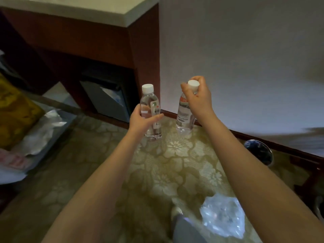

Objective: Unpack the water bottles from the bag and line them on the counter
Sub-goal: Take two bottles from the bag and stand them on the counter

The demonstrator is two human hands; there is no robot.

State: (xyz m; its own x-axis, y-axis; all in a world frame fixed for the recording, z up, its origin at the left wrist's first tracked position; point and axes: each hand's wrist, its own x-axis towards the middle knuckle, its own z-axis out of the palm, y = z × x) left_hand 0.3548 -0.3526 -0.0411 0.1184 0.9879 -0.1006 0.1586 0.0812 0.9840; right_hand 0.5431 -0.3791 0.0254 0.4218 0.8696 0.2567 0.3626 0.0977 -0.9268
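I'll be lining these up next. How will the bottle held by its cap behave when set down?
The right bottle looks full, so probably heavy for its size. Tall and narrow, it may tip if nudged. The right hand holds it at the cap, so it could swing.

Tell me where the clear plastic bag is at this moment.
In the head view it is at the lower right: the clear plastic bag lies crumpled on the floral-patterned surface, much nearer the camera than the left bottle and right bottle.
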